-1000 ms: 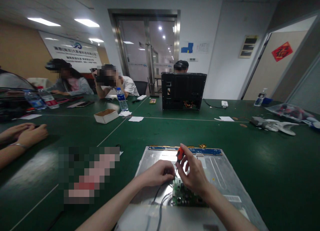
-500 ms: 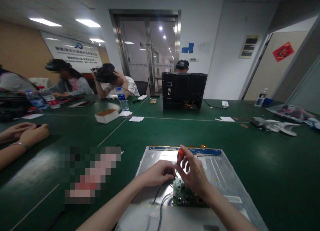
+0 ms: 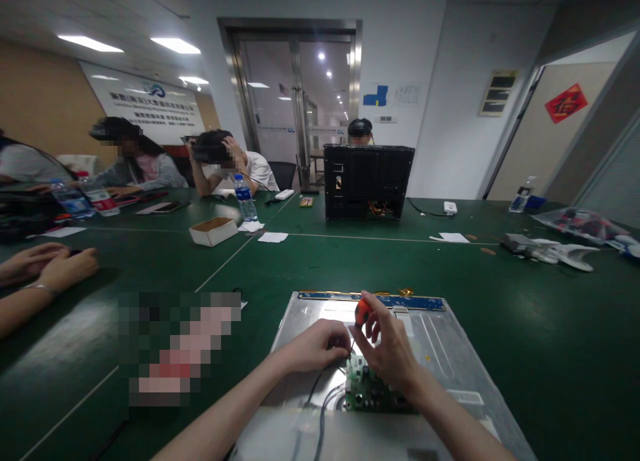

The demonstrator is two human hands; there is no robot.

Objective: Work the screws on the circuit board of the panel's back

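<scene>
My right hand (image 3: 393, 344) grips an orange and black screwdriver (image 3: 362, 312) by its handle, shaft pointing down to the upper left edge of a green circuit board (image 3: 370, 389). Close beside the shaft, my left hand (image 3: 324, 344) has its fingers curled together; what they pinch, if anything, is hidden. The board lies on a flat silvery metal panel (image 3: 470, 361) with a blue strip board (image 3: 420, 304) along its far edge. Dark cables (image 3: 321, 418) run over the panel from near the board. My right hand covers part of the board.
The panel rests on a green table (image 3: 560, 354). Across it stand a black case (image 3: 370, 181), a small open box (image 3: 214, 232) and a water bottle (image 3: 245, 198). White and grey parts (image 3: 550, 251) lie right. At left are another person's hands (image 3: 60, 268); several people sit beyond.
The screwdriver handle has turned and tilted slightly in my right hand. My left hand stays nearly still. Behind the black case, a person's head has shifted a little left.
</scene>
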